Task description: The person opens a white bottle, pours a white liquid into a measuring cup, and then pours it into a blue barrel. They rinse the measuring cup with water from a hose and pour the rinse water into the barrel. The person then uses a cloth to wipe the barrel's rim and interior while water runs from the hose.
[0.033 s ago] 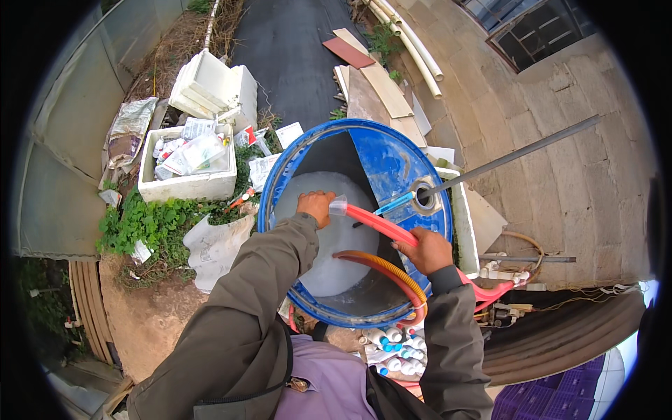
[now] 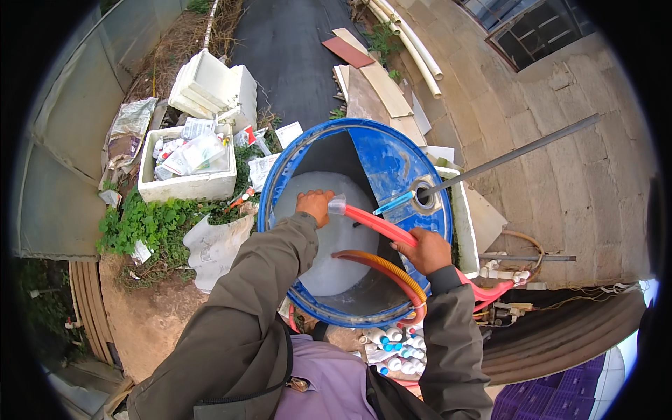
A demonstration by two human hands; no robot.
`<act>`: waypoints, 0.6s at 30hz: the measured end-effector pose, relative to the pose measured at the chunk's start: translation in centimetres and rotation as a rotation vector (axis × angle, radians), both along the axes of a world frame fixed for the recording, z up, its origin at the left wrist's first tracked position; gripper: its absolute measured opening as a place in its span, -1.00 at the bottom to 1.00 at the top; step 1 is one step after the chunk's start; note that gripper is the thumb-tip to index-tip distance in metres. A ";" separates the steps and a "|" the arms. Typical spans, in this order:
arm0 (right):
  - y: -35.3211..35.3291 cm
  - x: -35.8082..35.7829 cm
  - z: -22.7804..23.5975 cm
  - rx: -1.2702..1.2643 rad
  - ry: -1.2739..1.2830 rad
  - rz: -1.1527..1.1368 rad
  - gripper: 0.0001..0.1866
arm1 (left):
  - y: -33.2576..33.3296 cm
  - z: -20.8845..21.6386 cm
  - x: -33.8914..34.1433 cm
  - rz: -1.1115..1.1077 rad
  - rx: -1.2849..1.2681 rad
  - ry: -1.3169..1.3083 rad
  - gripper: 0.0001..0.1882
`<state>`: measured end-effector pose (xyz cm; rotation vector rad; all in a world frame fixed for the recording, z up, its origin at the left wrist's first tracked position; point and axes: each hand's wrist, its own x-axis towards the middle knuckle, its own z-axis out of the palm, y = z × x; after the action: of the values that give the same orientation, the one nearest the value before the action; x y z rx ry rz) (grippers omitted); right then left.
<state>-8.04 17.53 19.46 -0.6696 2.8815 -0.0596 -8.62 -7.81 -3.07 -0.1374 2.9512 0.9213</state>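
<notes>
Both my hands are over a blue plastic drum whose top is partly cut away, with cloudy greyish liquid inside. My right hand is closed round a red flexible hose above the drum's right side. At the hose's far end is a clear plastic end piece. My left hand is closed at that end piece, its fingers partly hidden. An orange ribbed hose comes over the near right rim and dips into the liquid. A grey rod and a blue tube are at the drum's round opening.
At left, a white foam box holds bottles and packets, with more foam boxes behind. White bottles with blue caps lie below the drum. Boards and pale pipes lie ahead, beside a block wall.
</notes>
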 end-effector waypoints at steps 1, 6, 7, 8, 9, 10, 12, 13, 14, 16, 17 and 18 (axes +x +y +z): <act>-0.1 0.2 0.1 0.022 0.012 -0.006 -0.50 | 0.0 -0.1 0.0 0.017 -0.006 -0.020 -0.54; 0.0 1.6 5.0 -0.024 0.025 -0.013 -0.52 | -0.2 -1.4 -0.3 0.240 -0.060 -0.291 -0.51; 0.4 1.9 6.8 -0.020 0.032 -0.037 -0.52 | -0.2 -1.8 -0.6 0.297 -0.015 -0.315 -0.50; 1.0 2.3 8.6 -0.084 0.051 -0.043 -0.54 | -0.2 -2.2 -0.9 0.353 0.030 -0.332 -0.49; 1.8 2.6 10.5 -0.121 0.024 -0.065 -0.56 | -0.2 -2.7 -1.3 0.363 0.074 -0.316 -0.46; 2.5 2.9 12.1 -0.170 0.058 -0.097 -0.57 | -0.2 -3.2 -1.6 0.377 0.118 -0.293 -0.44; 4.2 3.7 15.0 -0.228 0.051 -0.120 -0.60 | -0.3 -4.1 -2.3 0.401 0.207 -0.258 -0.40; 5.0 4.1 16.2 -0.260 0.063 -0.132 -0.62 | -0.4 -4.6 -2.5 0.416 0.254 -0.248 -0.38; 5.6 4.4 17.2 -0.291 0.089 -0.148 -0.64 | -0.5 -5.0 -2.7 0.432 0.300 -0.239 -0.36; 6.5 5.0 18.6 -0.388 0.125 -0.077 -0.66 | -0.6 -5.6 -2.9 0.385 0.346 -0.182 -0.35; 6.9 5.3 19.3 -0.443 0.133 -0.069 -0.67 | -0.7 -5.7 -2.9 0.361 0.371 -0.176 -0.35; 7.2 5.6 19.8 -0.449 0.113 -0.090 -0.68 | -0.7 -5.8 -2.9 0.349 0.394 -0.139 -0.35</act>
<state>-2.46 24.71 39.30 -0.6269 3.0275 -0.7194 -11.53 -8.55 -8.91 -0.6811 2.5989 1.4456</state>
